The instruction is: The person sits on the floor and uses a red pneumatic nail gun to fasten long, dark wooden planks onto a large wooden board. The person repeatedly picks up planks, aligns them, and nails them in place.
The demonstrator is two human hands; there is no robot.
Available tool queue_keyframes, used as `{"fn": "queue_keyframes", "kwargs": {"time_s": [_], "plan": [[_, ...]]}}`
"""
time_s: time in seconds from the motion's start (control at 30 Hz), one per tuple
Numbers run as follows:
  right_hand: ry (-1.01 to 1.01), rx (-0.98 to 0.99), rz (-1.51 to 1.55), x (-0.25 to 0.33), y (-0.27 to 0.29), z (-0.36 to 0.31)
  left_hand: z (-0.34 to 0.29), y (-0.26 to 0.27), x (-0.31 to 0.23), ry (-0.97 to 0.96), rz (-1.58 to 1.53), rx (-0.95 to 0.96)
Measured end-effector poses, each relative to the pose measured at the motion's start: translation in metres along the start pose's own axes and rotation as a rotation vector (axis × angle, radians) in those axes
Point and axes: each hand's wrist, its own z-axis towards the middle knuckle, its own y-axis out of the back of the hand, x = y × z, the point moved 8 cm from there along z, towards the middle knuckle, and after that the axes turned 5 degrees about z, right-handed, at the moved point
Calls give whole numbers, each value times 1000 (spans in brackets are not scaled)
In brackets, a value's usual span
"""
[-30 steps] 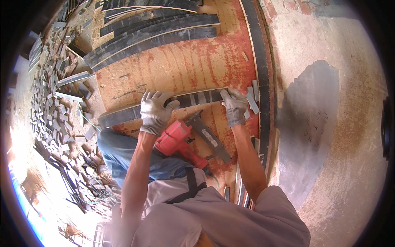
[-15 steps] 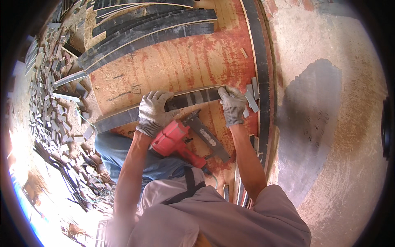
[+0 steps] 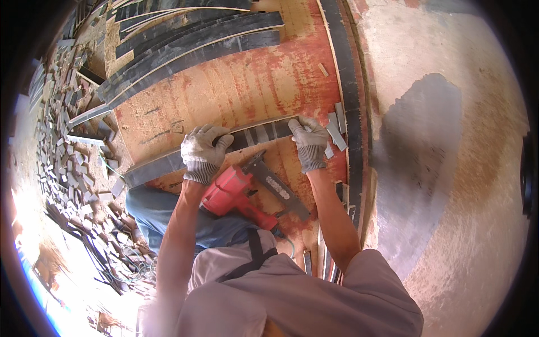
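Observation:
A long dark-faced wooden strip [image 3: 259,135] with a pale edge lies across the board in front of me. My left hand [image 3: 203,150], in a light knit work glove, grips it left of its middle, thumb against the near face and fingers over the far edge. At the strip's right end my right hand [image 3: 310,140], gloved the same way, pinches it between thumb and fingers. Close on the near side of the strip, a red nail gun [image 3: 227,190] with a dark magazine rests by my leg, touched by neither hand.
More dark strips [image 3: 196,53] are stacked on the far part of the reddish worn board [image 3: 247,84]. Small grey offcuts [image 3: 336,132] lie right of my right hand, beside a long dark edge rail [image 3: 349,84]. Many scrap blocks [image 3: 67,163] cover the ground at left.
My left thumb has drawn in from pointing outward to lying against the strip. My right hand keeps its hold at the end. The whole view has shifted slightly.

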Motion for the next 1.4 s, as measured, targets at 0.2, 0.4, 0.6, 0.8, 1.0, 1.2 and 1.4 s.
{"fn": "queue_keyframes", "kwargs": {"time_s": [0.2, 0.4, 0.6, 0.8, 1.0, 1.2, 1.4], "plan": [[668, 52, -608, 56, -5, -88, -1, 2, 4, 35, -8, 4], [311, 562, -1155, -68, -27, -217, -3, 7, -6, -52, -26, -146], [-16, 544, -1120, -108, -47, -207, -2, 2, -1, 2, 32, -92], [11, 636, -687, -44, -18, -197, -5, 1, 1, 2, 20, -106], [-326, 696, -596, 22, 65, -178, -7, 6, -1, -39, 28, -149], [-298, 424, -350, 106, 72, -155, -8, 4, 3, 9, 57, -129], [-247, 388, -377, 98, 74, -106, -7, 3, 2, 17, 48, -121]]}}
